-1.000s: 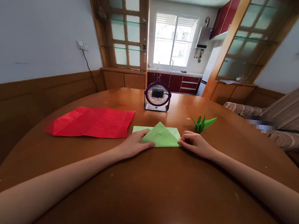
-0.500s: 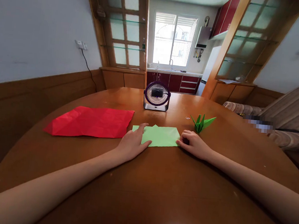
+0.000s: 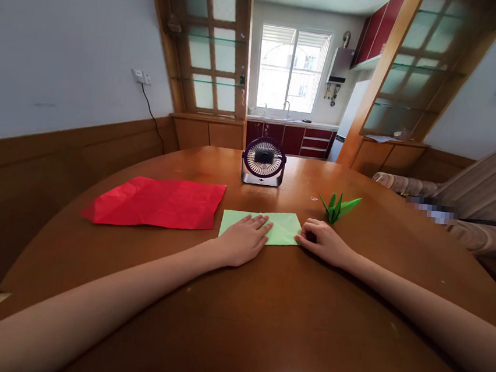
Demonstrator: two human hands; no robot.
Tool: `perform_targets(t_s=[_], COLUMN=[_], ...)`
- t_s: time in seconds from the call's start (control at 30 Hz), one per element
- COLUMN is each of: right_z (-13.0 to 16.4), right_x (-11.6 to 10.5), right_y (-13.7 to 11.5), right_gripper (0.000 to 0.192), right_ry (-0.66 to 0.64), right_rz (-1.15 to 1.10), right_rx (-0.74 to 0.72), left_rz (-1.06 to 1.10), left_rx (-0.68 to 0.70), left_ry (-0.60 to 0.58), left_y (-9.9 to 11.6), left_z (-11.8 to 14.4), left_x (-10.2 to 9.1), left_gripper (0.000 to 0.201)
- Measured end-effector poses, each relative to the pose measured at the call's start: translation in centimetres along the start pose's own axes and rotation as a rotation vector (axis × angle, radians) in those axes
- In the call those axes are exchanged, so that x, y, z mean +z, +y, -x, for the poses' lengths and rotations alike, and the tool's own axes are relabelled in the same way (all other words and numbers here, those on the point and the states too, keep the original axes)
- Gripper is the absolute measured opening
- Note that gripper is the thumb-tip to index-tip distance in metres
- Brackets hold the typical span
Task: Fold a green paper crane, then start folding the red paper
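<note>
while the light green paper (image 3: 285, 227) lies flat on the brown table (image 3: 262, 316), the left hand (image 3: 245, 241) presses down on its middle, fingers spread flat and gripping nothing. the right hand (image 3: 324, 242) sits at the sheet's right edge, fingers curled, tips pinning the near corner to the wood. just left of the sheet lies a creased red paper (image 3: 158, 202). a folded green crane (image 3: 338, 206) stands just beyond the right hand, and a small purple fan (image 3: 263, 161) faces us farther back.
</note>
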State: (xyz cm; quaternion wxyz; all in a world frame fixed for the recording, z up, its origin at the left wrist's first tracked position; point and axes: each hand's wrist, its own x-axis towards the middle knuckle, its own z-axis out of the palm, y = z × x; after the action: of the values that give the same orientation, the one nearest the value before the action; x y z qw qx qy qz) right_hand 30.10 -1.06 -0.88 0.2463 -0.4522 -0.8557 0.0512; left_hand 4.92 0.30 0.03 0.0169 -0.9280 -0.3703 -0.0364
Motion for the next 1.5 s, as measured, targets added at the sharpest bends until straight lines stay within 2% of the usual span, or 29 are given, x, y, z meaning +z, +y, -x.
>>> perform_targets(t_s=[0.07, 0.23, 0.33, 0.4, 0.47, 0.6, 0.73, 1.13, 1.5], right_z=[0.0, 0.1, 0.4, 0.6, 0.7, 0.9, 0.7, 0.8, 0.8], right_x=[0.0, -0.1, -0.2, -0.3, -0.2, 0.2, 0.2, 0.0, -0.3], right_y=[0.1, -0.3, -1.1, -1.7, -2.0, -2.0, -1.9, -2.0, -2.5], right_gripper=[0.032, 0.026, 0.022, 0.034, 0.047, 0.065, 0.073, 0.072, 0.075], right_ry=[0.003, 0.049, 0.118, 0.073, -0.046, -0.287, -0.420, -0.404, -0.444], right_rz=[0.003, 0.041, 0.073, 0.066, 0.050, 0.053, 0.086, 0.047, 0.100], right_rx=[-0.007, -0.033, -0.136, -0.245, -0.290, -0.186, -0.141, -0.160, -0.130], left_rz=[0.054, 0.131, 0.142, 0.142, 0.143, 0.147, 0.128, 0.110, 0.079], left_rx=[-0.007, -0.014, -0.012, -0.010, -0.014, -0.034, -0.069, -0.090, -0.119], left_ry=[-0.045, -0.065, -0.075, -0.067, -0.055, -0.065, -0.055, -0.032, -0.037], left_y=[0.1, 0.0, -0.1, -0.1, -0.1, 0.0, 0.1, -1.4, -2.1], left_z=[-0.7, -1.3, -1.2, -1.2, -1.2, -1.3, -1.1, 0.5, 1.4], left_x=[0.2, 0.8, 1.0, 1.1, 1.1, 1.0, 0.9, 1.0, 1.2], left_gripper=[0.053, 0.058, 0.060, 0.060, 0.061, 0.062, 0.063, 0.065, 0.066])
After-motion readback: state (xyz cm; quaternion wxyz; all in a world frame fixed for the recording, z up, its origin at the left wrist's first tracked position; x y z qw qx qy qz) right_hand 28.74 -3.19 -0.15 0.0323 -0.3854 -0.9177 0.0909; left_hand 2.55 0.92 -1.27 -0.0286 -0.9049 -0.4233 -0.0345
